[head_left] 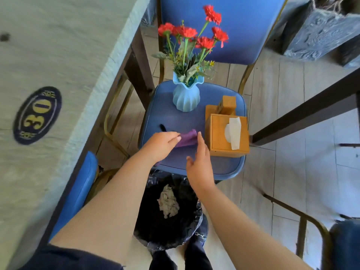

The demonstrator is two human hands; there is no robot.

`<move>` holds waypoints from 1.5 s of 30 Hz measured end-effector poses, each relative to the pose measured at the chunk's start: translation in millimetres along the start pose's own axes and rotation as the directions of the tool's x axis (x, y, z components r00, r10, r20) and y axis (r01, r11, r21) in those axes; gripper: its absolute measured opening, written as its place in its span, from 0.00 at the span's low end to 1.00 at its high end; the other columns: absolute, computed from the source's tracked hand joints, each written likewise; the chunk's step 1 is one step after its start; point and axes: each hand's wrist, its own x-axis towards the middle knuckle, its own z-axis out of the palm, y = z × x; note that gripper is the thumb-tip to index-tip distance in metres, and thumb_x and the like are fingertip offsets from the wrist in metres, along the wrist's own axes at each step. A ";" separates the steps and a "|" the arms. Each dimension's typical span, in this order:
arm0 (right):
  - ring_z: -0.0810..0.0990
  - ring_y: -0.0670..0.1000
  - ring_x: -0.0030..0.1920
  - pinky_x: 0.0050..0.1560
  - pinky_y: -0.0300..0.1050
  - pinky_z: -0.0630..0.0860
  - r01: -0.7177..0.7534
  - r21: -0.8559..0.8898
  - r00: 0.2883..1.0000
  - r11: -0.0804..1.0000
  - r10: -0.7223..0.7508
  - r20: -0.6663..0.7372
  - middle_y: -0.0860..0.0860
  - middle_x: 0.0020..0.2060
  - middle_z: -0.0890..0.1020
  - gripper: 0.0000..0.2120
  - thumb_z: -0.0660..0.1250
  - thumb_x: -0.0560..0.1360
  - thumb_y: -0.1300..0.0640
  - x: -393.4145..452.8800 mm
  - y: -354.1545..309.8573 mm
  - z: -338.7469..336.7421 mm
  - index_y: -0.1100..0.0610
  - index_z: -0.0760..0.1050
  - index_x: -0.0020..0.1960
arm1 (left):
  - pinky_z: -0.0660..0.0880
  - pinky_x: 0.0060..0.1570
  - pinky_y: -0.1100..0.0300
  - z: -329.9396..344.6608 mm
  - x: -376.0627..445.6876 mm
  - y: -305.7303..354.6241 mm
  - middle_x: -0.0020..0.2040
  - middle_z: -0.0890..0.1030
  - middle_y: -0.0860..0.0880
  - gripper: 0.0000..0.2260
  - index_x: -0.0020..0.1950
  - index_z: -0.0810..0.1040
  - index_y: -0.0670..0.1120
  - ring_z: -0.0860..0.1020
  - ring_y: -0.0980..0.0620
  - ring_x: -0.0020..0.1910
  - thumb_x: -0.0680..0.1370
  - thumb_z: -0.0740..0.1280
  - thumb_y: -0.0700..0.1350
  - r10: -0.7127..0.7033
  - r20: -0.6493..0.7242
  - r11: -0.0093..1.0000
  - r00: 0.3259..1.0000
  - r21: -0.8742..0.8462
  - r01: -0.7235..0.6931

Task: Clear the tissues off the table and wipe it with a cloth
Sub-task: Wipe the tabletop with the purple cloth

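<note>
Pale wooden table (48, 65) fills the left of the frame. At centre, a blue chair seat (165, 117) carries a vase (186, 97) with red flowers (194, 34) and a wooden box (228, 133) with one tissue (234, 133) standing out. Left hand (161, 144) pinches the purple cloth (187, 139) there; right hand (199, 164) is spread beside it. Below, a black bin (148, 221) holds crumpled tissues (168, 201).

Chairs showing: three, the nearest blue chair (192, 121) among them
Vases standing: one vase (186, 96)
Tissue boxes sitting: one tissue box (227, 133)
Cloths lying: one purple cloth (188, 139)
Bins standing: one bin (169, 211)
</note>
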 end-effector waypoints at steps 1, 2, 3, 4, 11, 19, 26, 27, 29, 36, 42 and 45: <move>0.55 0.49 0.76 0.71 0.43 0.60 0.020 0.007 1.000 1.000 -0.020 -0.015 0.50 0.77 0.53 0.38 0.61 0.78 0.66 -5.1 -14.1 -4.5 0.44 0.46 0.78 | 0.73 0.54 0.55 -11.5 -13.9 7.3 0.55 0.82 0.49 0.15 0.65 0.76 0.50 0.78 0.48 0.55 0.82 0.56 0.50 0.024 0.016 0.999 1.000 -0.029 -0.024; 0.53 0.49 0.77 0.73 0.45 0.59 0.043 0.008 0.999 0.999 -0.043 -0.029 0.50 0.77 0.53 0.38 0.62 0.78 0.66 -11.0 -28.2 -9.3 0.44 0.47 0.78 | 0.73 0.56 0.56 -23.4 -29.9 14.6 0.57 0.81 0.50 0.15 0.65 0.77 0.50 0.78 0.50 0.57 0.82 0.57 0.50 0.046 0.026 0.997 0.999 -0.066 -0.044; 0.51 0.50 0.77 0.74 0.47 0.57 0.076 -0.004 0.996 0.997 -0.076 -0.042 0.50 0.77 0.52 0.37 0.64 0.77 0.65 -17.5 -41.6 -14.4 0.44 0.50 0.77 | 0.73 0.58 0.54 -34.3 -47.3 20.6 0.58 0.81 0.50 0.15 0.65 0.77 0.50 0.77 0.52 0.58 0.82 0.57 0.50 0.072 0.021 0.993 0.997 -0.095 -0.069; 0.51 0.50 0.77 0.75 0.48 0.56 0.116 -0.023 0.992 0.993 -0.117 -0.048 0.51 0.77 0.52 0.35 0.65 0.77 0.64 -24.6 -54.9 -19.5 0.46 0.53 0.77 | 0.73 0.60 0.53 -45.1 -66.5 25.4 0.59 0.81 0.51 0.14 0.65 0.77 0.50 0.77 0.53 0.59 0.82 0.58 0.49 0.098 0.005 0.987 0.995 -0.125 -0.096; 0.62 0.54 0.74 0.72 0.53 0.63 0.335 0.042 0.936 0.941 -0.338 0.097 0.52 0.71 0.68 0.25 0.70 0.75 0.62 -101.7 -151.5 -33.3 0.57 0.67 0.69 | 0.70 0.63 0.62 -110.4 -208.3 34.8 0.60 0.80 0.57 0.14 0.65 0.76 0.52 0.76 0.60 0.60 0.82 0.58 0.46 0.166 -0.284 0.945 0.944 -0.229 -0.235; 0.73 0.45 0.41 0.67 0.57 0.65 0.459 -0.070 0.885 0.886 -0.448 0.130 0.46 0.37 0.78 0.04 0.66 0.76 0.57 -200.1 -233.6 21.4 0.51 0.73 0.50 | 0.71 0.56 0.64 -154.5 -343.8 -25.0 0.55 0.81 0.55 0.11 0.61 0.78 0.50 0.77 0.56 0.54 0.81 0.62 0.45 -0.124 -0.587 0.875 0.800 -0.445 -0.191; 0.79 0.50 0.47 0.48 0.48 0.75 0.465 0.006 0.879 0.885 -0.463 0.118 0.48 0.43 0.83 0.03 0.64 0.77 0.55 -259.9 -251.4 91.6 0.49 0.73 0.49 | 0.75 0.50 0.61 -162.4 -402.2 -108.2 0.49 0.82 0.52 0.29 0.62 0.72 0.50 0.81 0.55 0.45 0.65 0.79 0.45 -0.112 -0.400 0.827 0.910 -0.545 -0.138; 0.79 0.50 0.46 0.47 0.47 0.74 0.464 0.006 0.879 0.886 -0.461 0.125 0.49 0.43 0.83 0.03 0.64 0.78 0.56 -262.1 -252.7 98.6 0.50 0.73 0.50 | 0.75 0.50 0.61 -163.1 -404.5 -117.1 0.48 0.82 0.52 0.26 0.60 0.73 0.50 0.81 0.54 0.45 0.65 0.79 0.43 -0.128 -0.413 0.834 0.902 -0.536 -0.128; 0.78 0.50 0.46 0.43 0.44 0.72 0.449 -0.001 0.887 0.894 -0.445 0.124 0.49 0.44 0.82 0.03 0.64 0.78 0.56 -259.9 -257.8 110.4 0.51 0.73 0.51 | 0.73 0.50 0.60 -169.2 -404.4 -130.2 0.46 0.82 0.54 0.20 0.55 0.75 0.51 0.80 0.52 0.46 0.67 0.77 0.45 -0.148 -0.454 0.845 0.879 -0.520 -0.126; 0.77 0.54 0.50 0.44 0.42 0.68 0.405 -0.113 0.913 0.907 -0.395 0.106 0.52 0.49 0.81 0.09 0.62 0.79 0.57 -194.0 -292.6 146.5 0.55 0.75 0.59 | 0.72 0.55 0.60 -213.4 -353.4 -161.5 0.50 0.79 0.52 0.16 0.62 0.77 0.48 0.77 0.53 0.47 0.75 0.67 0.36 -0.167 -0.552 0.888 0.817 -0.445 -0.119; 0.71 0.59 0.64 0.62 0.53 0.68 0.341 -0.434 0.932 0.834 -0.361 0.040 0.55 0.62 0.74 0.17 0.60 0.78 0.57 -147.8 -292.4 177.6 0.51 0.71 0.67 | 0.70 0.62 0.61 -230.0 -301.6 -186.0 0.61 0.79 0.51 0.21 0.66 0.75 0.46 0.76 0.53 0.61 0.74 0.64 0.32 -0.157 -0.510 0.926 0.845 -0.374 -0.053; 0.57 0.58 0.73 0.74 0.62 0.46 0.334 -0.665 0.921 0.668 -0.381 0.080 0.54 0.71 0.63 0.25 0.59 0.78 0.50 -162.4 -278.7 204.8 0.49 0.61 0.74 | 0.67 0.64 0.59 -235.7 -283.8 -196.6 0.65 0.74 0.52 0.18 0.66 0.75 0.50 0.72 0.53 0.65 0.77 0.63 0.38 -0.132 -0.564 0.986 0.815 -0.155 0.053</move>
